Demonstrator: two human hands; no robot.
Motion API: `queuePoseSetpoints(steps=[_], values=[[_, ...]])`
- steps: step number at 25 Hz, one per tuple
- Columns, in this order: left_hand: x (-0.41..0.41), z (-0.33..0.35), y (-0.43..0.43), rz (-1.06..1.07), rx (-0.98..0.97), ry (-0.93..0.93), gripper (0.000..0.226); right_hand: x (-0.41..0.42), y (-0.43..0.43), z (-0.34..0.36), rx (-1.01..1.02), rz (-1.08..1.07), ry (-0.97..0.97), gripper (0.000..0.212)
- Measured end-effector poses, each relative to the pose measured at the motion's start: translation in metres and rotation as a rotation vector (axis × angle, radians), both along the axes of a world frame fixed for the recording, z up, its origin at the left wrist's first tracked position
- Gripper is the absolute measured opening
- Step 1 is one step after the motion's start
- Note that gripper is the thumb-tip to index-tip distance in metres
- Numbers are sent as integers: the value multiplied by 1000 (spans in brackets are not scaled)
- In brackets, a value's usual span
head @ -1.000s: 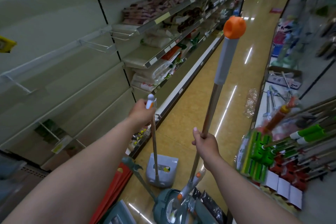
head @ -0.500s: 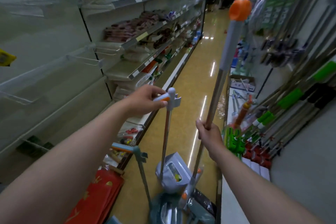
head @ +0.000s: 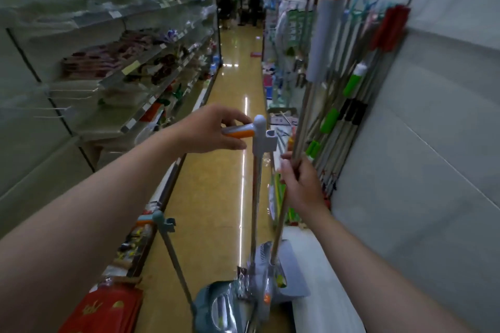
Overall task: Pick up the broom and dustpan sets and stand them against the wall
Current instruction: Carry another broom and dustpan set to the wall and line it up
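My left hand point(head: 213, 128) grips the orange-and-grey handle at the top of a grey dustpan point(head: 263, 259), which stands upright on its long metal pole. My right hand point(head: 300, 184) holds the wooden shaft of a broom point(head: 323, 35) with a grey sleeve and orange cap. The broom leans up toward the white wall point(head: 433, 143) on the right. Its lower end meets the dustpan near the floor. A second dustpan point(head: 216, 305), teal with a thin pole, stands in front at the bottom, held by neither hand.
Mops and brooms point(head: 349, 105) with green and red grips lean against the right wall. Stocked shelves point(head: 130, 67) run along the left. A red package point(head: 108, 308) lies low left. The yellow aisle floor point(head: 230, 116) stretches ahead, with people far off.
Both hands have carried the dustpan and broom to the right, closer to the wall. The broom's orange cap now reaches the leaning mops. The view has turned right.
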State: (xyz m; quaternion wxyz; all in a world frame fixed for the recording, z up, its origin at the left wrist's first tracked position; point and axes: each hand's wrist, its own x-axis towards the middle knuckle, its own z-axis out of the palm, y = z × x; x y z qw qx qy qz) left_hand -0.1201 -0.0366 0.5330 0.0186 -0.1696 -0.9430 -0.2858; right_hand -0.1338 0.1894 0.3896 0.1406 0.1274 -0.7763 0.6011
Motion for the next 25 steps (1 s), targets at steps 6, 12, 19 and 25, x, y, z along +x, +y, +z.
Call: queuePoseSetpoints(steps=[6, 12, 19, 25], values=[[-12, -31, 70, -149, -21, 68, 48, 15, 67, -18, 247, 82, -200, 8], [-20, -92, 128, -322, 80, -14, 43, 41, 126, -61, 114, -78, -346, 17], [-10, -155, 191, -509, 91, 9, 37, 83, 174, -114, 85, -279, -562, 16], [-17, -152, 221, -650, -26, -19, 37, 82, 183, -123, 49, -307, -647, 8]])
